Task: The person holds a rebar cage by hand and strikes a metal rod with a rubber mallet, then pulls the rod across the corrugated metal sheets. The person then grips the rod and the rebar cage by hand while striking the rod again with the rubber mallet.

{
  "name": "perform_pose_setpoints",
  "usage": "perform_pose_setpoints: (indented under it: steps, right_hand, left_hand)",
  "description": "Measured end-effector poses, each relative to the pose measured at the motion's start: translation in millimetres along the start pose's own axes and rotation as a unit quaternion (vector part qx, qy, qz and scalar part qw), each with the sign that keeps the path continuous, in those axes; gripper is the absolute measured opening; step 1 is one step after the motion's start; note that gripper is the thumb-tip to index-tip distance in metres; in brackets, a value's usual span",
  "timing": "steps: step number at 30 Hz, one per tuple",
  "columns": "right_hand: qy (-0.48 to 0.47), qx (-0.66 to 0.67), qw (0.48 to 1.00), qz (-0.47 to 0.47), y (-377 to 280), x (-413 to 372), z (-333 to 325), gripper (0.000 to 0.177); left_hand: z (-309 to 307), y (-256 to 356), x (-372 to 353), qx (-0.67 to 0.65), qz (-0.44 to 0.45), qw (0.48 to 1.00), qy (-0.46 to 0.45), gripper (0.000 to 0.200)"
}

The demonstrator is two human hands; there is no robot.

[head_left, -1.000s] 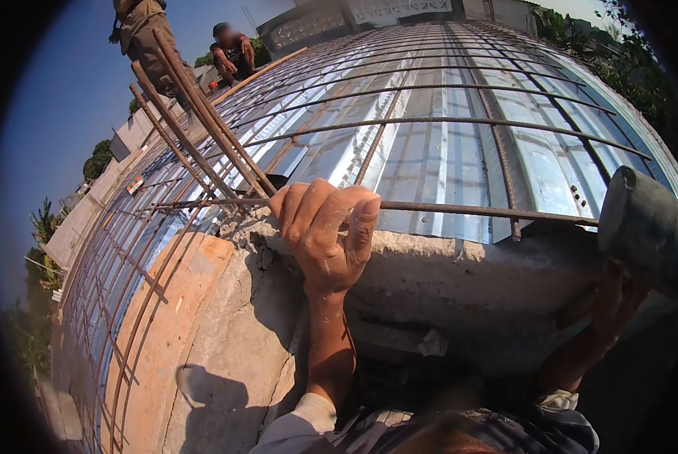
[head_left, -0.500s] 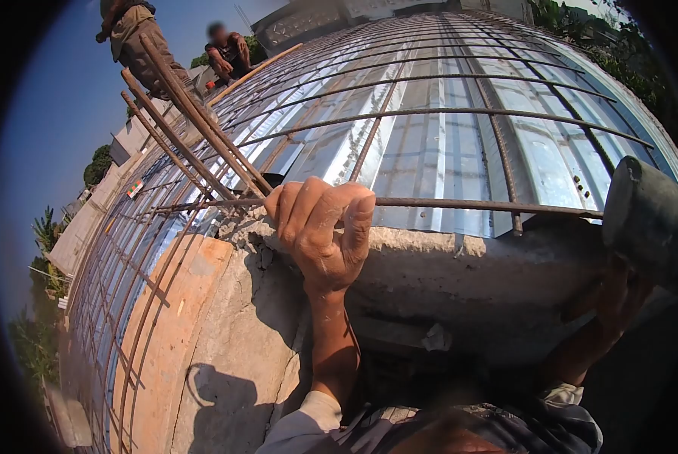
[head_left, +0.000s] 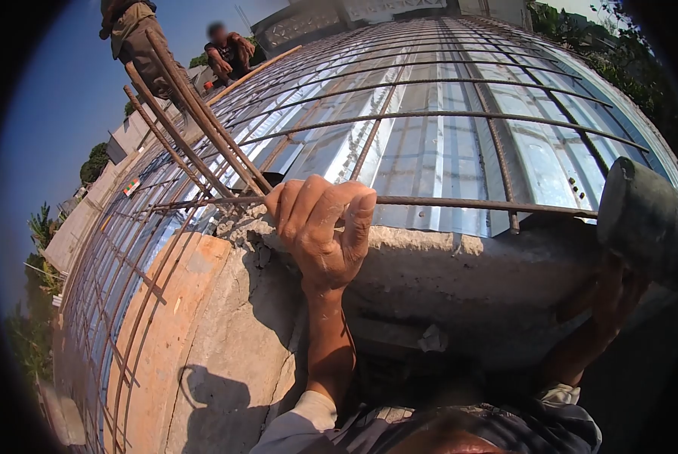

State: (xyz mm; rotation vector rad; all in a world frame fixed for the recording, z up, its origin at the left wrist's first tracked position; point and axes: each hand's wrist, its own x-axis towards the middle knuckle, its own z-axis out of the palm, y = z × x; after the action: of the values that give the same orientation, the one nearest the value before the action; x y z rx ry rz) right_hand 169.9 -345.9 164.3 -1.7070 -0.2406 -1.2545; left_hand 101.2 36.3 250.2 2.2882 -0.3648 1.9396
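Observation:
My left hand [head_left: 320,231] is wrapped round a horizontal rusty steel bar [head_left: 460,202] along the near edge of a ribbed metal sheet deck [head_left: 429,166]. At the right, in shadow, my right hand [head_left: 612,291] is closed under a dark grey rounded object [head_left: 637,204]; its exact kind is unclear. That object is beside the right end of the bar and overlaps it in view. A grid of thin steel bars [head_left: 445,114] lies over the sheets. Below the bar runs a rough concrete edge [head_left: 429,246].
Several upright steel bars [head_left: 195,110] rise just left of my left hand. A wooden board [head_left: 169,295] lines the lower left edge beside concrete. One person [head_left: 146,49] stands at the upper left; another person [head_left: 229,57] crouches farther back. Trees [head_left: 611,68] show at upper right.
The dark object in my right hand has shifted slightly left. My left hand keeps its hold on the bar. The standing person's legs have moved slightly right in view.

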Motion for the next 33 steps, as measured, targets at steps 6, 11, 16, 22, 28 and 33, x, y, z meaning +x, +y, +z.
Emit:
perform_pose_setpoints:
  steps: [6, 11, 16, 22, 28, 33]
  right_hand:
    - [0.003, -0.048, 0.997, -0.057, 6, 2, -2, 0.03]
    - [-0.025, 0.01, 0.998, 0.061, 17, -1, -10, 0.031]
    - [-0.024, 0.006, 0.997, 0.07, 16, -2, -11, 0.032]
    - [0.019, -0.057, 0.997, -0.051, 15, -3, -5, 0.029]
    - [-0.022, -0.041, 0.999, -0.01, 28, -7, -11, 0.037]
    - [-0.013, -0.049, 0.998, -0.046, 22, -5, -8, 0.046]
  left_hand:
    - [0, 0, 1, 0.002, 0.002, 1.0, 0.0, 0.028]
    - [-1, 0, 1, 0.0, -0.001, 1.0, -0.005, 0.029]
    - [-1, 1, 0, 0.001, -0.005, 1.0, -0.008, 0.03]
    - [1, 0, 0, -0.006, -0.008, 1.0, -0.002, 0.032]
    - [-2, 4, 3, 0.013, 0.003, 1.0, -0.017, 0.039]
    - [-1, 1, 1, 0.001, -0.01, 1.0, -0.01, 0.029]
